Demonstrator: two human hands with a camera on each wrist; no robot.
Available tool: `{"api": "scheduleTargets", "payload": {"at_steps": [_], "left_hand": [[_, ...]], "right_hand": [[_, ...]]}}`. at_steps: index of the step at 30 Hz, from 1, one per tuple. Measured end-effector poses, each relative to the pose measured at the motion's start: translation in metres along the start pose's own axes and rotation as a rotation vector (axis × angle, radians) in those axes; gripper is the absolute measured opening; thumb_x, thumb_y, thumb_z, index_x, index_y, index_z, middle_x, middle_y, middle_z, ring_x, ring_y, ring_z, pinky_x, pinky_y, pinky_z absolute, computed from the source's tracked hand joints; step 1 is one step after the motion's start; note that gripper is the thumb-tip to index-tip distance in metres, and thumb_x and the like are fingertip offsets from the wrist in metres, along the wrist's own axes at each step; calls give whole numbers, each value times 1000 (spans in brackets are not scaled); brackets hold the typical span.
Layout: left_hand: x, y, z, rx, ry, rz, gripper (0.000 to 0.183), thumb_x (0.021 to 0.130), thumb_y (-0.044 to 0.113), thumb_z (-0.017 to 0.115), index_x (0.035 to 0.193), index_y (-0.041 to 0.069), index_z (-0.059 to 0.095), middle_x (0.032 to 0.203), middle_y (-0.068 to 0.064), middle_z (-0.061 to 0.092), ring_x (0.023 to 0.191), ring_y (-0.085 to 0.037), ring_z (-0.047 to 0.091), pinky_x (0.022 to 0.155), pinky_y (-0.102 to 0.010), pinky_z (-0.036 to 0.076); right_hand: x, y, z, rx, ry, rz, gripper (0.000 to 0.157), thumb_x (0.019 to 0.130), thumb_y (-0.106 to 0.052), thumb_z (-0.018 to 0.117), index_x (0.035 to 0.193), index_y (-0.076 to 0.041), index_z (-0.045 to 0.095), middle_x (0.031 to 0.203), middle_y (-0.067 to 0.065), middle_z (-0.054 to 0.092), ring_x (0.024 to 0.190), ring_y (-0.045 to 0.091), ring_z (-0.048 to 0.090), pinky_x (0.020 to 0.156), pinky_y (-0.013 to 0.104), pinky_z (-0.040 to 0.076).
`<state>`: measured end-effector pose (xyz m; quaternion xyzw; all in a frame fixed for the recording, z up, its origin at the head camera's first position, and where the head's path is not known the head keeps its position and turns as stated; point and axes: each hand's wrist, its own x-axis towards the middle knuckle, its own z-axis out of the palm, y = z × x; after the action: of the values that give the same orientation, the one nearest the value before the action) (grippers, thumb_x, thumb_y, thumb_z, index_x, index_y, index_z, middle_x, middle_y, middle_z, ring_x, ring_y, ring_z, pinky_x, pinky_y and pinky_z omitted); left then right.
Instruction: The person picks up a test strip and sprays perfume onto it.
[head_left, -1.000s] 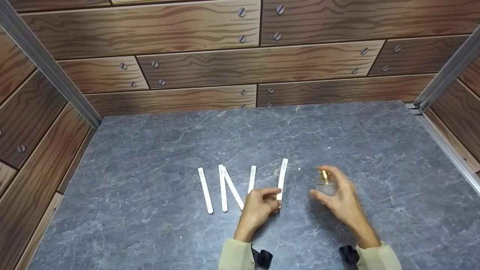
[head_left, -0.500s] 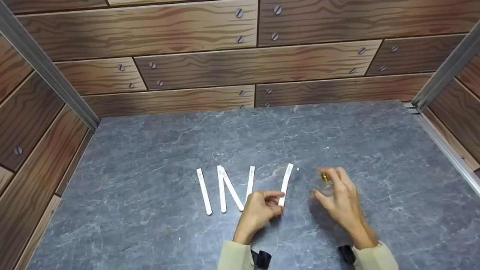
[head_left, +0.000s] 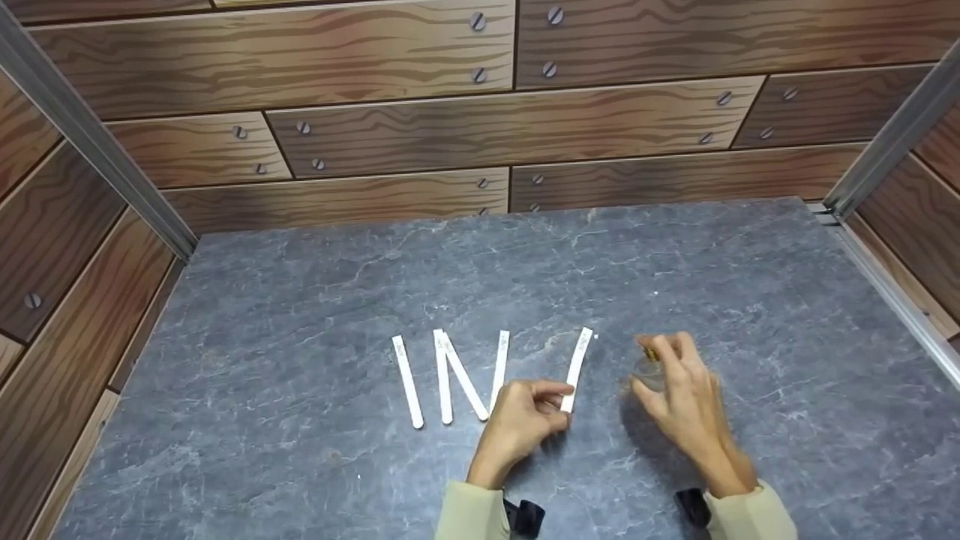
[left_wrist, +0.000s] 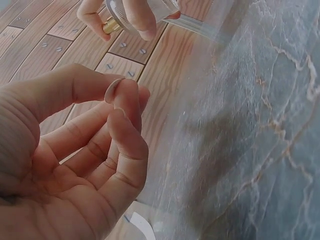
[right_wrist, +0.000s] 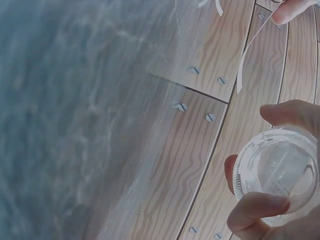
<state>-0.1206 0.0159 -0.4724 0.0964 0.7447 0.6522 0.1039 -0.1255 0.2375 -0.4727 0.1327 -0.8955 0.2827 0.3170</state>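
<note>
In the head view, my left hand (head_left: 521, 420) pinches a white paper perfume test strip (head_left: 580, 352) near its lower end, its far end pointing up and to the right. My right hand (head_left: 691, 409) grips a clear glass perfume bottle (head_left: 646, 373), with fingers over the gold spray pump (head_left: 651, 352). The right wrist view looks into the bottle's round, ridged clear base (right_wrist: 277, 167), while the held strip (right_wrist: 243, 62) hangs thin and bent above. In the left wrist view, the gold pump (left_wrist: 111, 25) points toward the left hand (left_wrist: 85, 155).
Several more white strips (head_left: 409, 386) lie on the grey marbled table (head_left: 315, 300), left of my left hand; two of them meet at the top. Wood-patterned walls (head_left: 405, 139) and metal corner posts (head_left: 127, 150) enclose the table.
My left hand has moved slightly right with its strip, which now leans more to the right. My right hand's fingers have come down over the gold pump, hiding more of it.
</note>
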Motion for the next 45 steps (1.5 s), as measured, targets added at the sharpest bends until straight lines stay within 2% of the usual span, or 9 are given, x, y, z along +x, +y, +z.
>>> {"api": "scheduleTargets", "payload": {"at_steps": [5,13,21,29,35,41,45], "left_hand": [[0,0,1,31,-5,13,34,73,-13,68,106,-6,76,83,-2,69,71,-9,66,64,-19,56],[0,0,2,37,-5,7,35,72,-14,68,106,-6,76,83,-2,69,71,-11,68,61,-18,56],[1,0,0,50,-3,-1,36,73,-14,66,106,-6,76,82,-1,69,71,-11,67,61,-18,55],[1,0,0,46,-23,-22,37,73,-14,66,108,-7,75,83,1,69,71,-9,66,60,-16,55],[1,1,1,26,-20,-17,36,73,-15,66,107,-6,75,84,-1,69,72,-13,68,63,-18,56],[0,1,1,18,-15,-15,35,74,-14,67,107,-6,76,85,-3,70,73,-18,70,61,-19,56],[0,1,1,17,-14,-13,35,74,-15,67,107,-6,76,85,-3,70,72,-14,69,62,-19,56]], "right_hand": [[0,-1,-1,2,-1,4,48,64,7,85,107,0,64,94,15,57,70,34,63,49,51,54],[3,-4,-1,31,45,39,48,64,6,82,108,-2,64,91,12,56,71,32,61,53,53,52],[4,-4,-1,60,102,33,53,60,9,84,109,1,65,89,13,58,72,29,60,59,49,51],[4,-4,-2,59,157,5,49,62,3,87,106,1,66,87,12,59,71,30,60,61,50,52],[4,-4,-2,49,151,-20,45,64,1,86,105,-1,65,87,10,58,69,28,60,55,48,51],[4,-3,-3,52,119,-26,41,66,4,84,101,0,64,86,10,56,68,25,58,54,46,50],[4,-3,-3,49,119,-3,39,66,3,83,100,0,64,85,11,56,69,26,59,56,47,50]]}}
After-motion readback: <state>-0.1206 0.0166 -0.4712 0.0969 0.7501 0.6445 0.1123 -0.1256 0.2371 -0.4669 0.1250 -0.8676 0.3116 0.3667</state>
